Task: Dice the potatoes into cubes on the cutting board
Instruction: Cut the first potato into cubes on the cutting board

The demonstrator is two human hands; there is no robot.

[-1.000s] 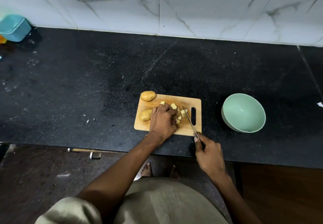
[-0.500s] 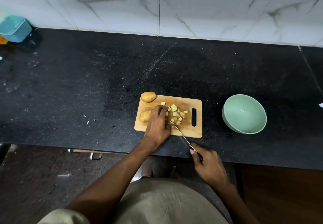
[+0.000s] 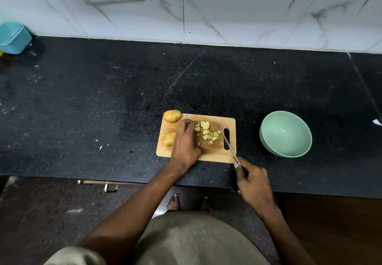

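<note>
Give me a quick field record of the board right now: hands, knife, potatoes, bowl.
left hand: on the board, fingers by the cubes; grip unclear
right hand: grips the knife handle
knife: blade slants over the board's right side, beside the cubes
whole potatoes: two, one at the board's far-left corner, one partly behind the left hand
bowl: right of the board, no cubes inside

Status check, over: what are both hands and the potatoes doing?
Right hand grips knife. Left hand beside potato cubes on cutting board. Two whole potatoes uncut. Nothing blocking.
</note>
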